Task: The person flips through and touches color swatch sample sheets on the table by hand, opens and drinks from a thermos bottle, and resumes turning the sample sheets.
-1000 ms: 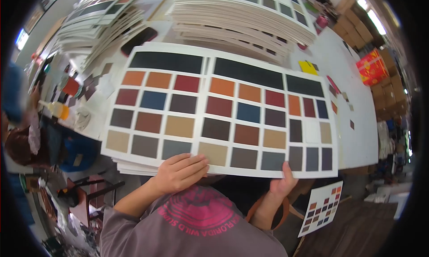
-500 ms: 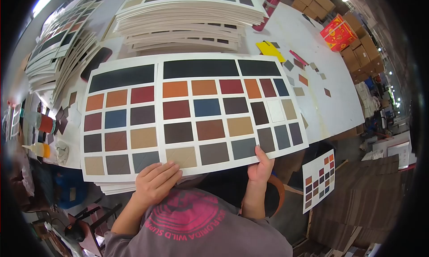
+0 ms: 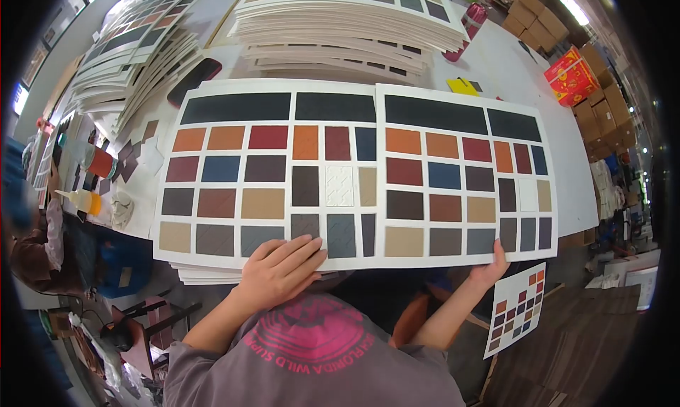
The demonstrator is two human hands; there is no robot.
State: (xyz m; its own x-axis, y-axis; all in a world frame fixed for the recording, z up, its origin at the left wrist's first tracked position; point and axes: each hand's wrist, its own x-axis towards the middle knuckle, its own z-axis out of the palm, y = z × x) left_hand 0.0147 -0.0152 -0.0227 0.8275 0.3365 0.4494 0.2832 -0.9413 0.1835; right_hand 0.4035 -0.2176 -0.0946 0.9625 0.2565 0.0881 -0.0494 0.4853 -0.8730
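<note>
Two white swatch boards with rows of coloured squares lie side by side before me. The left swatch board (image 3: pixel 272 203) rests on a stack of similar boards (image 3: pixel 212 274). My left hand (image 3: pixel 282 269) lies on its lower edge, fingers stretched flat over the bottom swatches. My right hand (image 3: pixel 489 267) grips the right swatch board (image 3: pixel 445 208) at its lower edge, thumb on top and fingers hidden beneath. This board's left edge slightly overlaps the other one. Both carry black strips along the top, with orange, red, blue, brown, tan and grey squares below.
Tall stacks of swatch boards (image 3: pixel 347 24) stand behind, with more leaning piles (image 3: pixel 142 60) at left. A dark phone (image 3: pixel 195 81), a yellow-capped glue bottle (image 3: pixel 85 201) and loose swatches (image 3: pixel 129 162) lie left. A red bottle (image 3: pixel 467 31) and red box (image 3: pixel 571 77) stand right.
The right swatch board has slid rightward with my right hand, uncovering more of the left board. My left hand stays on the left board's lower edge. The view has shifted.
</note>
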